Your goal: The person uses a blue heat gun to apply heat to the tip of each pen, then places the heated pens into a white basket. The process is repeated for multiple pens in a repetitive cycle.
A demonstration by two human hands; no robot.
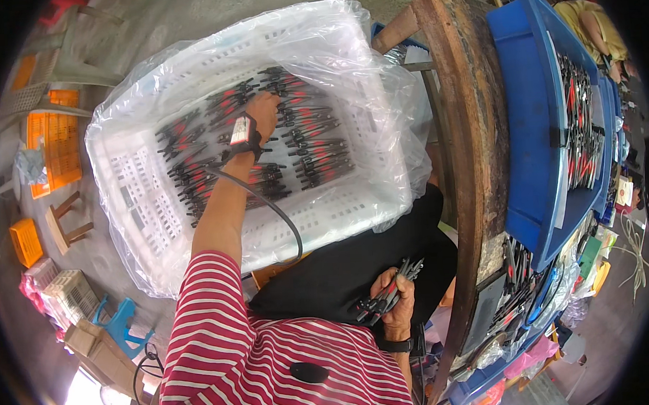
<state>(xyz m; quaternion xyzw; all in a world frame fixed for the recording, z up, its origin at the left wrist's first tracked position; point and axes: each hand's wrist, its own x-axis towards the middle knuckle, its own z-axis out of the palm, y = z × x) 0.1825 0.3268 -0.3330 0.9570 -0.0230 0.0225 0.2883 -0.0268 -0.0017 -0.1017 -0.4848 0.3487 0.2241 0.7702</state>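
My left hand (pixel 263 117) reaches down into a white perforated crate (pixel 132 200) lined with clear plastic. Rows of slim black-and-red tools (pixel 316 148) lie in bundles across its bottom, and the hand is over the far middle of them. Its fingertips are hidden, so whether it grips any is not visible. A cabled wrist device (pixel 243 133) is strapped on that wrist. Over my lap, my right hand (pixel 397 301) is closed round a bunch of slim black-and-grey tools (pixel 388 298), whose ends stick out on both sides. Their exact kind is too small to tell.
A worn wooden bench edge (pixel 473 123) runs along my right. On it stands a blue tub (pixel 523 194) of similar tools, with more tools (pixel 515 266) loose nearby. Orange crates (pixel 64 134), a wooden stool (pixel 64 221) and a blue stool (pixel 123 323) are at left. Another person (pixel 593 28) is far right.
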